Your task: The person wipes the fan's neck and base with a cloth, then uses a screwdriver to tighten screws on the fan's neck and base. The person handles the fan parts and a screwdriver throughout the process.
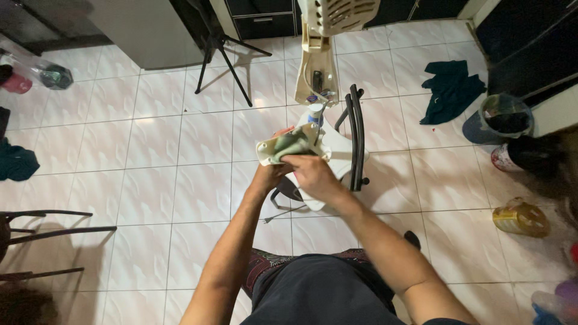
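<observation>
Fingers of the right hand [313,173] clamp a green cloth [288,147] against a cream part [268,151]. Left hand [269,176] grips that part from below, fingers curled under it.

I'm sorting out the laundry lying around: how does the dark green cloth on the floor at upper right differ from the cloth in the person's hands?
The dark green cloth is deep teal; the pale green cloth is much lighter. The dark one lies crumpled and untouched on the tiled floor; the pale one is bunched against a cream plastic part, held between the left hand and right hand. The dark one looks larger. Both are crumpled.
</observation>
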